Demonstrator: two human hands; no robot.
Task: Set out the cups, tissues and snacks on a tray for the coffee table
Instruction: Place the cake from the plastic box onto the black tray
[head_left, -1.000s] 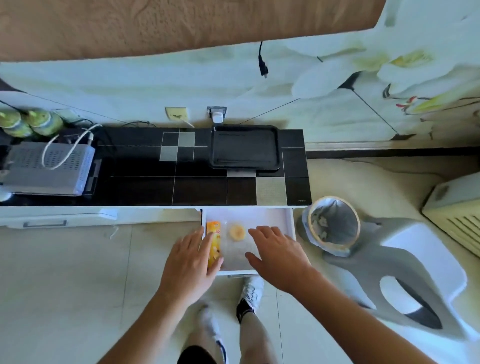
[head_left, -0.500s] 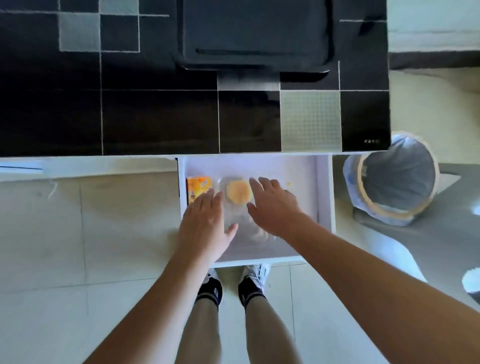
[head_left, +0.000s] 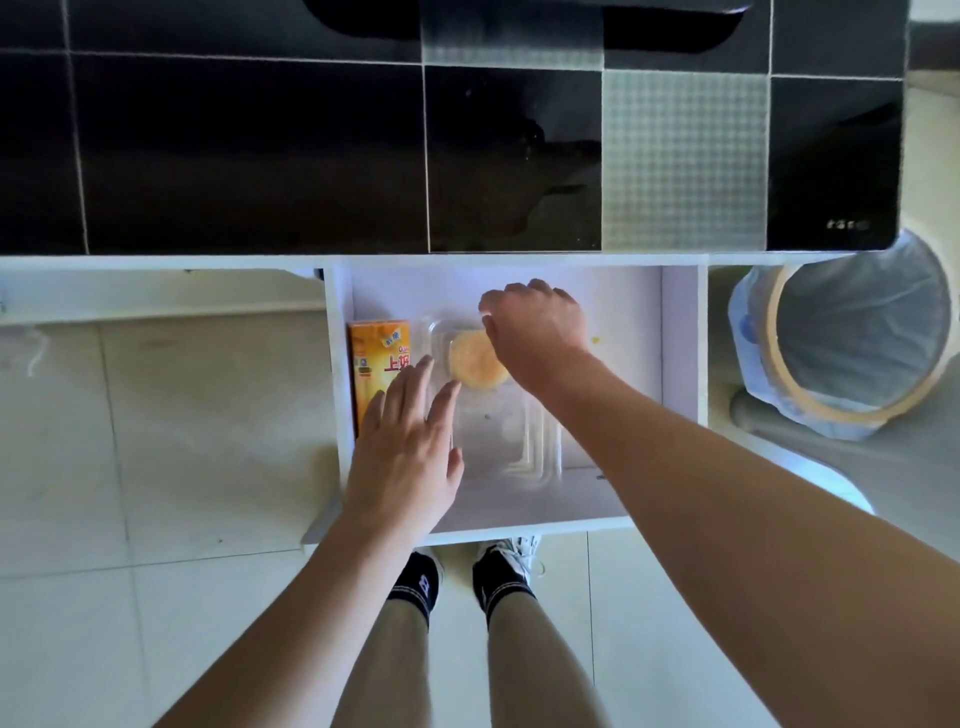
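- Leftmost, we see pale floor tiles (head_left: 156, 441) and the white front edge of the cabinet beside the pulled-out white drawer (head_left: 680, 364).
- Inside the drawer, against its left wall, lies an orange snack box (head_left: 376, 353) with printed characters on its face.
- Over it we hold our left hand (head_left: 405, 447), palm down with the fingers straight and spread, gripping nothing; it covers the near end of the box, though we cannot tell whether it touches.
- Just right of the box sits a clear plastic tray (head_left: 498, 431), with one round yellow pastry (head_left: 475, 358) in its far end.
- Our right hand (head_left: 535, 327) reaches over the tray's far right corner with its fingers curled down; whether they pinch the plastic rim we cannot tell.
- Above the drawer runs the black tiled countertop (head_left: 260, 156).
- Farthest right, on the floor, a lined waste bin (head_left: 852, 332) stands beside the cabinet.
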